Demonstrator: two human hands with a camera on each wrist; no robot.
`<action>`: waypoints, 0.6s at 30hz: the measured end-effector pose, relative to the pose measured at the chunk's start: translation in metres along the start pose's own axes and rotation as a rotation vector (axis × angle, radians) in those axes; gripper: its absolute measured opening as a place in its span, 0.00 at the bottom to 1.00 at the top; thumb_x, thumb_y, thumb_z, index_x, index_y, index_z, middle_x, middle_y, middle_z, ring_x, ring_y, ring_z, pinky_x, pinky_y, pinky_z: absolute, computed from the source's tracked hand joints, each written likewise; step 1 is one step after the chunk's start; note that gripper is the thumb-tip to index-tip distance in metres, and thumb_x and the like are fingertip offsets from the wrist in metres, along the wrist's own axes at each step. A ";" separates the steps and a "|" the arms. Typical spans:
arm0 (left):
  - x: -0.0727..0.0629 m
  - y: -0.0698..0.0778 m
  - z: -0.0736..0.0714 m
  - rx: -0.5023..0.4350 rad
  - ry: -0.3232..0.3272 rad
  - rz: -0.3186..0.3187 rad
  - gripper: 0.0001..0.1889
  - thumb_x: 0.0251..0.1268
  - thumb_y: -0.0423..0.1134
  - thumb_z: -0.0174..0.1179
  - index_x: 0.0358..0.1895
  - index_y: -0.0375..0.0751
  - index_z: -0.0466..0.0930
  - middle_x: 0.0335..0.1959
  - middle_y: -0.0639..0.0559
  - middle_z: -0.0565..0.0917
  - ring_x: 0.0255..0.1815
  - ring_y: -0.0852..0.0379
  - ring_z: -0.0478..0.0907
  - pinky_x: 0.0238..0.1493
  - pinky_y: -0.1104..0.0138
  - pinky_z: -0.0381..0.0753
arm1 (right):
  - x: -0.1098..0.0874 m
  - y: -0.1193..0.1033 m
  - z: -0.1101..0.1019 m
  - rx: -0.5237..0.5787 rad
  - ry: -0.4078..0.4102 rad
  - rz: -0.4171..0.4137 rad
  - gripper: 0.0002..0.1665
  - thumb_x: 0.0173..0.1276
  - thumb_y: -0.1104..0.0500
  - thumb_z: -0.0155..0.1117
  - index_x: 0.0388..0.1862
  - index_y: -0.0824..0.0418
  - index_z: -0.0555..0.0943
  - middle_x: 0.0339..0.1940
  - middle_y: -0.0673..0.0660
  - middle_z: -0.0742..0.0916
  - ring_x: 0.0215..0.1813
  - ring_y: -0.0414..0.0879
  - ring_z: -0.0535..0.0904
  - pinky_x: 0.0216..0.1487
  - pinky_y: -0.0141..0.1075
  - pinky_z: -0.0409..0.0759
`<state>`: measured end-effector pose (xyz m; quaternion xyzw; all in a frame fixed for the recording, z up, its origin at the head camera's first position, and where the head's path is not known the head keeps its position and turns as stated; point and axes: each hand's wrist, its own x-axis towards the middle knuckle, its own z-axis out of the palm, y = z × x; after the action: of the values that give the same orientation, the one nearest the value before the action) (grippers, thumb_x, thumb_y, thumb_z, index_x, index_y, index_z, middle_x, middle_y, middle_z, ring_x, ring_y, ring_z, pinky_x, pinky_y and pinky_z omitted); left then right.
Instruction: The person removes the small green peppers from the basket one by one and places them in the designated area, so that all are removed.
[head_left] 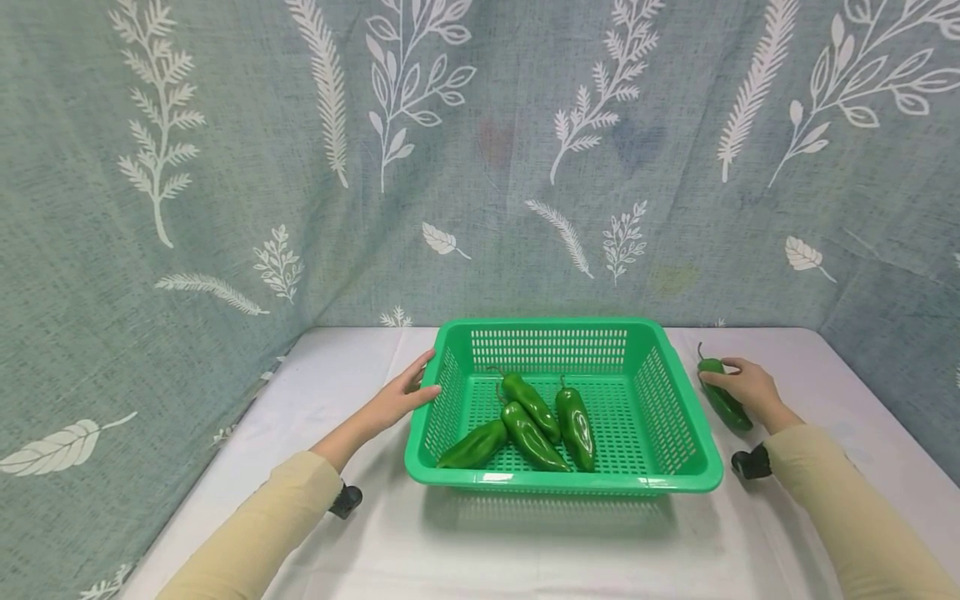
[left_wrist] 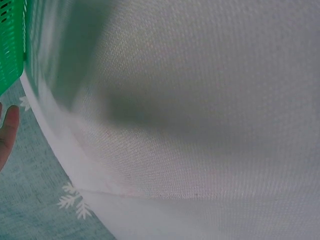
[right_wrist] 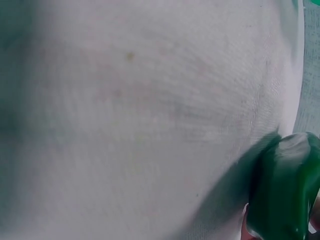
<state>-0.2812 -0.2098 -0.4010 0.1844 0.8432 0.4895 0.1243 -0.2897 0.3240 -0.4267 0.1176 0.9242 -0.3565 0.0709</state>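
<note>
A green plastic basket (head_left: 562, 481) stands on the table, with several glossy green chili peppers (head_left: 576, 427) lying in its left and middle part. At its left rim is my left hand (head_left: 399, 398), thumb and fingers spread and fairly straight, fingertips right at the edge. To the right of the basket, my right hand (head_left: 752, 390) pinches another green pepper (head_left: 729, 409) near its stem end, thumb on one side and fingers on the other. The right wrist view shows this pepper's blunt shiny body (right_wrist: 285, 192) close up, with fingertips partly hidden behind it.
A white cloth (head_left: 525, 550) covers the table. Behind it and along the sides hangs a grey-green curtain (head_left: 495, 217) with white leaf patterns. Dark wrist cameras (head_left: 347, 500) sit under both sleeves, close over the cloth.
</note>
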 end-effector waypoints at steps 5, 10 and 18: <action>0.000 0.000 0.000 0.006 0.001 -0.002 0.37 0.68 0.51 0.49 0.74 0.56 0.38 0.72 0.39 0.51 0.70 0.39 0.52 0.64 0.43 0.56 | 0.000 0.001 -0.003 0.021 0.010 -0.027 0.51 0.64 0.38 0.51 0.67 0.77 0.52 0.61 0.80 0.63 0.58 0.69 0.67 0.50 0.53 0.74; 0.000 -0.001 -0.001 0.011 0.002 -0.006 0.37 0.69 0.49 0.49 0.74 0.55 0.38 0.72 0.39 0.50 0.71 0.39 0.50 0.64 0.42 0.56 | 0.001 -0.004 -0.009 0.046 0.021 -0.032 0.50 0.65 0.39 0.52 0.68 0.75 0.51 0.62 0.80 0.62 0.59 0.71 0.65 0.52 0.56 0.73; -0.001 0.001 0.000 0.013 0.011 -0.007 0.38 0.67 0.51 0.50 0.74 0.56 0.38 0.72 0.40 0.52 0.70 0.40 0.52 0.64 0.43 0.57 | -0.015 -0.023 -0.024 0.100 0.005 -0.066 0.51 0.65 0.40 0.52 0.70 0.74 0.46 0.63 0.80 0.60 0.58 0.73 0.65 0.54 0.60 0.69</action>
<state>-0.2798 -0.2096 -0.3998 0.1796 0.8478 0.4844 0.1203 -0.2823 0.3206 -0.3909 0.0914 0.9087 -0.4042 0.0510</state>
